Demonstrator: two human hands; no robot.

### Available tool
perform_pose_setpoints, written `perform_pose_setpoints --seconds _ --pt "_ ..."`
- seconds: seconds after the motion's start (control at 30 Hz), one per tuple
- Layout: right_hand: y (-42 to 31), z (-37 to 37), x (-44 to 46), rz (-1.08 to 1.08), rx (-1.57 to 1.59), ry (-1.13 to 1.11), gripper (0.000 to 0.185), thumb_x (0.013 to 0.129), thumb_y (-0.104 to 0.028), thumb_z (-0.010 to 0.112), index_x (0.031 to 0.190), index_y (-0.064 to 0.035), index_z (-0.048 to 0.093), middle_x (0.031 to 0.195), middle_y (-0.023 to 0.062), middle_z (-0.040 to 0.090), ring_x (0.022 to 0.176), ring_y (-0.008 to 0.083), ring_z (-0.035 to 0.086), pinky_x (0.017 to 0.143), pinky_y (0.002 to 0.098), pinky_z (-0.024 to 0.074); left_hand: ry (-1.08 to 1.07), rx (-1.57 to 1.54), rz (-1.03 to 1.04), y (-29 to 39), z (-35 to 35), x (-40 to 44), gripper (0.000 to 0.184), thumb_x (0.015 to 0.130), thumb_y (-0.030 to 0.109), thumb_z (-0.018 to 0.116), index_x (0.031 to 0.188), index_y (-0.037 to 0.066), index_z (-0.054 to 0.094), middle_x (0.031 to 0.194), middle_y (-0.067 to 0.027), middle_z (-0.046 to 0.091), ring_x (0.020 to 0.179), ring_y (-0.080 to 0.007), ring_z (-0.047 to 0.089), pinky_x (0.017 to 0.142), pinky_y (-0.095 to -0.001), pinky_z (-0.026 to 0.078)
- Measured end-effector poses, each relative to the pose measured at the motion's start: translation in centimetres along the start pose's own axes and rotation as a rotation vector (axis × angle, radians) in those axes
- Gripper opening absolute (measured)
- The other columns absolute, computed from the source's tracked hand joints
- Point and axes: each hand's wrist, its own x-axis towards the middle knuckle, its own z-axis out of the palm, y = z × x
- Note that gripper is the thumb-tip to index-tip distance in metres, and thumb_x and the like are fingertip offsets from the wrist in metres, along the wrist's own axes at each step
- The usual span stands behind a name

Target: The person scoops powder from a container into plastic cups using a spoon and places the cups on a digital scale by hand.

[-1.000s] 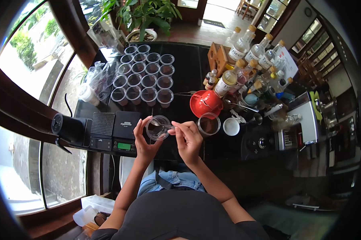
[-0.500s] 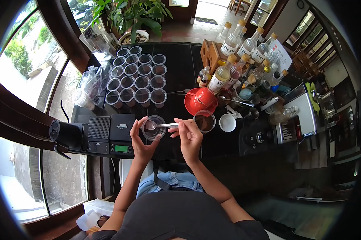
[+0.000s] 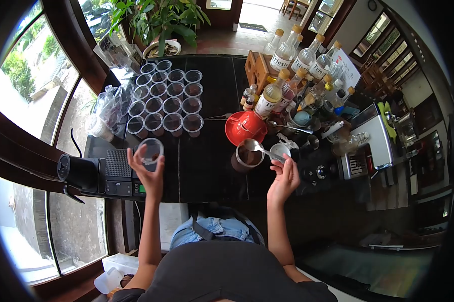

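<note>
My left hand [image 3: 148, 174] has its fingers around a clear plastic cup [image 3: 153, 149], just above the digital scale at the left; the cup holds a little dark matter at its bottom. In my right hand [image 3: 283, 182] is a metal spoon [image 3: 267, 151], pinched by its handle, with its bowl over the rim of a clear tub of brown powder [image 3: 246, 160]. A small white bowl [image 3: 280, 151] sits right beside that tub, partly behind the spoon handle. The scale [image 3: 118, 166] is partly covered by my left hand and the cup.
Several clear cups [image 3: 172, 104] stand in rows on the black counter [image 3: 214, 173]. A red dripper [image 3: 247, 126] and labelled bottles [image 3: 269, 100] are at the right. A black kettle [image 3: 78, 171] is at far left, below a plastic bag [image 3: 108, 108].
My left hand has moved left with the cup, to over the scale. My right hand has taken the spoon out of the cup and rightward to the powder tub.
</note>
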Motion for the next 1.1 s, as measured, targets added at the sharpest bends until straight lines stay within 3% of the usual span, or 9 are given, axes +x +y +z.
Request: perform_pose_setpoints --seconds 0.07,0.13,0.27,0.57,1.1 --pt "1.0 -1.4 0.6 -0.057 -0.076 -0.023 0.025 0.102 -0.012 0.049 0.108 0.0084 0.062 0.094 0.0113 0.064 0.076 0.0172 0.068 0.063 0.0271 0.0565 0.049 0.000 -0.041 -2.3 -0.7 0.6 0.096 0.078 0.006 0.076 0.149 0.003 0.012 0.128 -0.0171 0.053 0.119 -0.0281 0.051 0.104 -0.0415 0.036" --pt "1.7 -2.1 0.8 -0.295 -0.348 -0.107 0.022 0.101 -0.007 0.049 0.108 0.0086 0.063 0.094 0.0099 0.060 0.076 0.0176 0.068 0.065 0.0270 0.0573 0.096 0.042 -0.131 -4.0 -1.3 1.2 0.096 0.081 0.009 0.076 0.150 0.003 0.010 0.129 -0.0165 0.053 0.118 -0.0270 0.052 0.102 -0.0410 0.038" --pt "2.1 -2.8 0.8 -0.467 -0.622 -0.289 0.018 0.098 0.001 0.051 0.107 0.0083 0.064 0.096 0.0106 0.057 0.076 0.0176 0.068 0.066 0.0262 0.0574 0.104 0.018 -0.135 -5.5 -2.0 1.8 0.097 0.081 0.013 0.077 0.151 0.008 0.009 0.132 -0.0172 0.051 0.121 -0.0282 0.051 0.099 -0.0416 0.041" --pt "2.7 -2.5 1.4 -0.449 -0.583 -0.252 0.018 0.098 0.000 0.051 0.106 0.0093 0.064 0.094 0.0113 0.058 0.074 0.0180 0.069 0.066 0.0267 0.0583 0.096 -0.130 -0.262 -6.2 -2.2 1.7 0.092 0.081 0.018 0.079 0.150 0.009 0.020 0.134 -0.0151 0.051 0.124 -0.0267 0.051 0.097 -0.0391 0.044" --pt "3.2 -1.8 1.9 -0.381 -0.539 -0.287 0.019 0.099 -0.001 0.050 0.106 0.0095 0.064 0.096 0.0118 0.058 0.075 0.0176 0.069 0.067 0.0266 0.0586 0.086 -0.032 -0.210 -6.1 -2.7 0.9 0.094 0.080 0.017 0.080 0.150 0.008 0.017 0.137 -0.0160 0.049 0.128 -0.0289 0.049 0.103 -0.0436 0.040"
